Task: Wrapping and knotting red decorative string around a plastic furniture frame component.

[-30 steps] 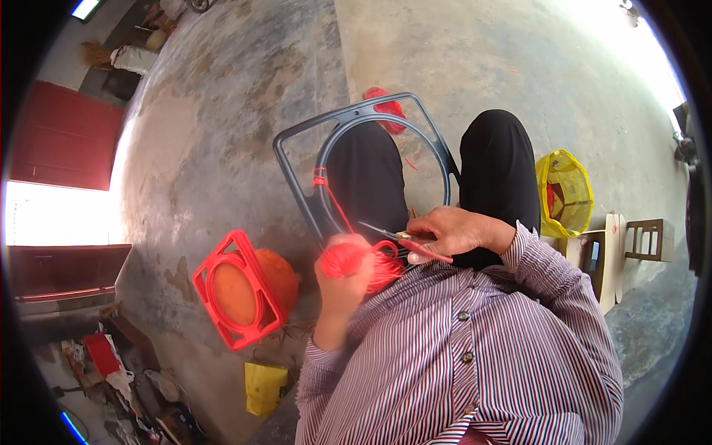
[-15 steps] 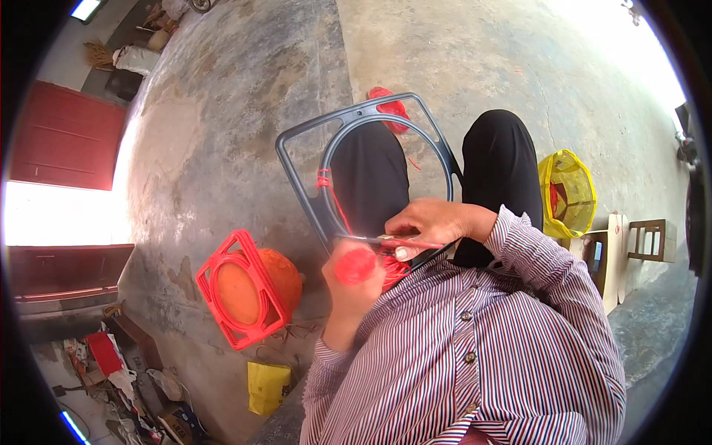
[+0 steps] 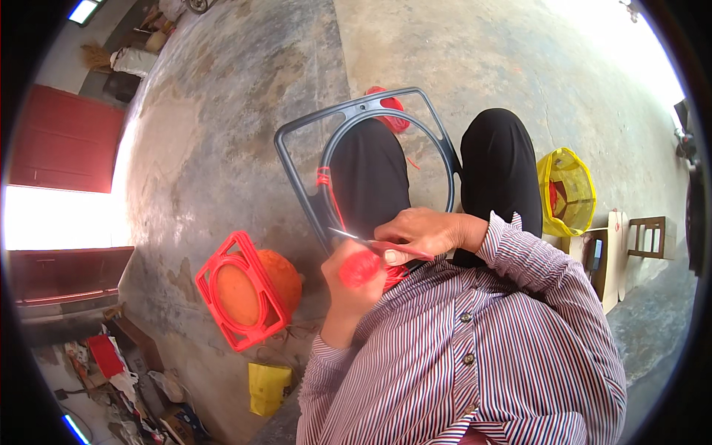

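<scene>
A grey plastic frame with a round opening (image 3: 294, 156) leans across my lap, red cord (image 3: 322, 176) wound around its left bar. One strand runs down from those turns to my left hand (image 3: 343, 285), which is closed around a bundle of red cord (image 3: 361, 269) at the frame's lower left. My right hand (image 3: 430, 231) grips red-handled scissors (image 3: 410, 251). Their metal blades point left, just above the left hand, beside the hanging strand; whether they touch it I cannot tell. More red strands show below the scissors.
Left of me, a red plastic frame (image 3: 236, 297) leans on an orange round object (image 3: 283, 285). Near it sits a yellow bag (image 3: 268, 388). A red cord bundle (image 3: 393, 122) lies beyond my knees. To the right stand a yellow mesh basket (image 3: 567, 159) and a small wooden stool (image 3: 651, 239).
The scissors have shifted slightly left and turned, so their blades now show more clearly above my left hand. My right hand moved left with them. The left hand still holds the cord bundle.
</scene>
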`<state>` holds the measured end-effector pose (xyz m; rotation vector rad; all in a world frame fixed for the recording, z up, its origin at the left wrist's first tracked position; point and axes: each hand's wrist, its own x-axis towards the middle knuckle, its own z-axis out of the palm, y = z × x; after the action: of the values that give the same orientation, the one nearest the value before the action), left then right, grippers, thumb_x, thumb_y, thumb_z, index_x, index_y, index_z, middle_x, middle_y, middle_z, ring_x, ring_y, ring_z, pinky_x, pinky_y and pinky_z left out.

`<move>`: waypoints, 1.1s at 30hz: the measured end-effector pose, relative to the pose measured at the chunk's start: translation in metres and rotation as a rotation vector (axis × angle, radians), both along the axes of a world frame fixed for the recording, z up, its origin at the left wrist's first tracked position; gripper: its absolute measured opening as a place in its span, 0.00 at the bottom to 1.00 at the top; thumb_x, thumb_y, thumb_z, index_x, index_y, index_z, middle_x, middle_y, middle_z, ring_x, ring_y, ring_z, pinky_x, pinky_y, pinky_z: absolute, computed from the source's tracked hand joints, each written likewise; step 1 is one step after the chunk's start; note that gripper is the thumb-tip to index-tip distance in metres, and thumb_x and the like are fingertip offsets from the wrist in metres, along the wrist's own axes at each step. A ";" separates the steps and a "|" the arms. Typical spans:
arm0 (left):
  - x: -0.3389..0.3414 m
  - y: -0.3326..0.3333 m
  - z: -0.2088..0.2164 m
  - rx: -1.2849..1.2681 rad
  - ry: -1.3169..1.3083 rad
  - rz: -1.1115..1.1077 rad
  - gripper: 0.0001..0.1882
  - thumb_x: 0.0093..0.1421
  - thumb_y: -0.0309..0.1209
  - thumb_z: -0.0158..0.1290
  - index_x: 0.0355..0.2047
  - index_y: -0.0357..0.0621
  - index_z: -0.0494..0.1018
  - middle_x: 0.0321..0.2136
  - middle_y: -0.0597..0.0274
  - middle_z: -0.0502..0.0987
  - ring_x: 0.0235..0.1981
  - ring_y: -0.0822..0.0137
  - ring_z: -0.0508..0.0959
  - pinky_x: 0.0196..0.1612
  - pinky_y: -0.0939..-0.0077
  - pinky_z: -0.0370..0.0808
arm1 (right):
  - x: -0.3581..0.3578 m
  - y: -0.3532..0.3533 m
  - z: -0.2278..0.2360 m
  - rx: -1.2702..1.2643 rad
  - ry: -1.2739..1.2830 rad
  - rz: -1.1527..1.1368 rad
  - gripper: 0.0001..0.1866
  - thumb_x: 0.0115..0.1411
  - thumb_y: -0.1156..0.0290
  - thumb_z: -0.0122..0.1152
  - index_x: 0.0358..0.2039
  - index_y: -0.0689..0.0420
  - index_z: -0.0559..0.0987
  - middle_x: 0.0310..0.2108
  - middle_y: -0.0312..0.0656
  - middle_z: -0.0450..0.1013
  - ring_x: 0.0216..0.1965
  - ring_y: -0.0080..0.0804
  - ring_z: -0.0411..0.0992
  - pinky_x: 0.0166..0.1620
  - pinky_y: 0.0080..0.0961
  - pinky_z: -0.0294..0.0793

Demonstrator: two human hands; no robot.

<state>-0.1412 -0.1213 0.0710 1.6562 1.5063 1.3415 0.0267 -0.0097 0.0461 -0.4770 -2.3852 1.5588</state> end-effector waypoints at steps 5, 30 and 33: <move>0.014 -0.004 -0.001 0.005 0.084 -0.161 0.09 0.44 0.22 0.60 0.26 0.38 0.71 0.19 0.58 0.73 0.20 0.61 0.74 0.28 0.72 0.72 | -0.011 0.012 0.035 -0.460 0.104 -0.051 0.31 0.61 0.41 0.55 0.21 0.60 0.73 0.17 0.34 0.65 0.20 0.18 0.62 0.24 0.23 0.61; -0.002 -0.005 0.003 -0.196 -0.566 -0.169 0.08 0.50 0.19 0.56 0.32 0.37 0.72 0.43 0.47 0.77 0.39 0.62 0.77 0.45 0.69 0.73 | 0.272 -0.027 -0.248 -0.273 -0.341 -1.373 0.20 0.62 0.53 0.60 0.24 0.58 0.77 0.14 0.32 0.66 0.17 0.17 0.62 0.21 0.20 0.59; -0.010 -0.005 0.005 -0.317 -0.925 -0.180 0.06 0.52 0.22 0.54 0.32 0.38 0.72 0.34 0.51 0.77 0.37 0.62 0.77 0.45 0.68 0.73 | 0.269 -0.058 -0.250 -0.319 -0.314 -1.394 0.20 0.62 0.53 0.60 0.24 0.57 0.77 0.14 0.32 0.66 0.17 0.17 0.62 0.21 0.20 0.59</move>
<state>-0.1511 -0.1267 0.0758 0.7522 0.9116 1.3830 0.2958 -0.0678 -0.2039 -1.9658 -1.1857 1.1017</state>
